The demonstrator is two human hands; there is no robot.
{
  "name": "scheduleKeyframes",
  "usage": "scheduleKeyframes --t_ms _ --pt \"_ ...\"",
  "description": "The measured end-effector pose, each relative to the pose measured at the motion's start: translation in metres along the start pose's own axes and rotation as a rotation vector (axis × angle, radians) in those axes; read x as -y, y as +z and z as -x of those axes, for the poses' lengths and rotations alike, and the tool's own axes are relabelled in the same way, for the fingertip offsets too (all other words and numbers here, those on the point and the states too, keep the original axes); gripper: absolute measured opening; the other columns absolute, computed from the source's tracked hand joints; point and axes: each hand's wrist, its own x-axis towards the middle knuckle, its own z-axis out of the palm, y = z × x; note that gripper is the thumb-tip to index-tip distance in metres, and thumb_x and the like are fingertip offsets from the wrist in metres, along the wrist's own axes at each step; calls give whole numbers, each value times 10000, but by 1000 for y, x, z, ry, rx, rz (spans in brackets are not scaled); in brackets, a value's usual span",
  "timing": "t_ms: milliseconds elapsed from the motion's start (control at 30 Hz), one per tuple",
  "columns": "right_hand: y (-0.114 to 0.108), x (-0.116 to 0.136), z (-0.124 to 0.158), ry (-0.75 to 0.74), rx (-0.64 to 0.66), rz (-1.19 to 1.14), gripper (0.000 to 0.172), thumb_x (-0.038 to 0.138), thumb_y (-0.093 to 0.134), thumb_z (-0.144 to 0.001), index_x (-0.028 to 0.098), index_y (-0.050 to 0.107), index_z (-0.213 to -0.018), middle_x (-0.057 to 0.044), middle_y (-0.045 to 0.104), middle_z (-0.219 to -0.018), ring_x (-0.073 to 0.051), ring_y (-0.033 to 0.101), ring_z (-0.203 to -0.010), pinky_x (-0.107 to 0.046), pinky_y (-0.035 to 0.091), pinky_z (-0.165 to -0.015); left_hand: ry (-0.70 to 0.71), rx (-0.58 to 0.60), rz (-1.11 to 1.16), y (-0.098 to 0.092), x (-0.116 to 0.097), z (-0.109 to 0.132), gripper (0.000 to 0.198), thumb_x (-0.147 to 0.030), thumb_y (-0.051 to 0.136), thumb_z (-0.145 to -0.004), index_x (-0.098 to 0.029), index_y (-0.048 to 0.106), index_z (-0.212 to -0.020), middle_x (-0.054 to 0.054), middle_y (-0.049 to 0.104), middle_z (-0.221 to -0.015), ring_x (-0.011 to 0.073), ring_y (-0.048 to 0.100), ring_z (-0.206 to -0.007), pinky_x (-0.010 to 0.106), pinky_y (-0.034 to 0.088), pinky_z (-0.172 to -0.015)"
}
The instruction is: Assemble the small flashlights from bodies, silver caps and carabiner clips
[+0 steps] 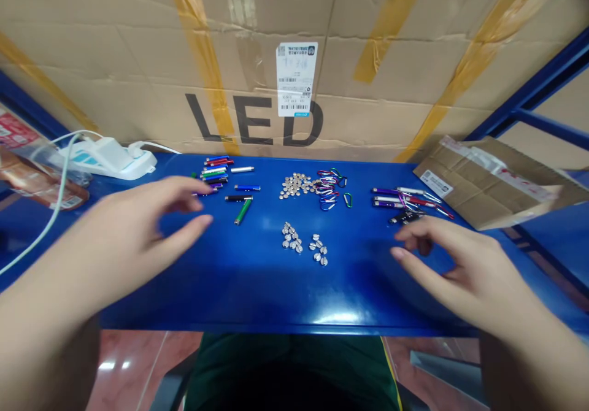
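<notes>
My left hand [147, 233] hovers over the left of the blue table [221, 282], thumb and fingers apart, holding nothing visible. Just beyond its fingertips lies a stack of small coloured metal tubes [215, 170], partly hidden by the hand. Loose blue [247, 188], black [238, 198] and green [243, 211] tubes lie beside it. At the right my right hand [455, 267] has curled fingers with a gap to the thumb, nothing seen between them. Close past them are a black tube [405, 217] and several coloured tubes with clips [405, 199].
Mid-table are small round button cells [297, 184], coloured carabiners [327, 190], and two groups of small silver pieces [291, 238]. A large carton [257, 61] stands behind. A power strip [110, 158] with cables sits left, a small cardboard box [497, 184] right.
</notes>
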Motion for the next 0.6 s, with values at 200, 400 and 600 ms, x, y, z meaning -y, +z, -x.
scheduleKeyframes --t_ms 200,400,600 --pt "9 5 -87 -109 340 80 230 405 564 -939 250 714 -1021 -12 726 -828 -180 641 -682 -305 462 -638 137 277 -258 28 -54 -92 268 -379 671 -785 -240 723 -1008 77 739 -836 299 693 -774 367 501 -699" --pt "46 -23 -107 -13 246 108 166 318 588 -913 213 694 -984 -32 744 -875 -202 662 -759 -315 464 -692 121 258 -153 58 -37 -89 216 -396 661 -783 -250 699 -937 59 754 -852 260 686 -748 318 454 -624" --pt "64 -34 -101 27 262 85 133 289 604 -914 215 689 -986 -38 730 -906 -221 666 -807 -347 498 -753 165 303 -52 59 -33 -87 210 -272 616 -770 -274 675 -971 11 742 -841 239 668 -748 310 436 -628"
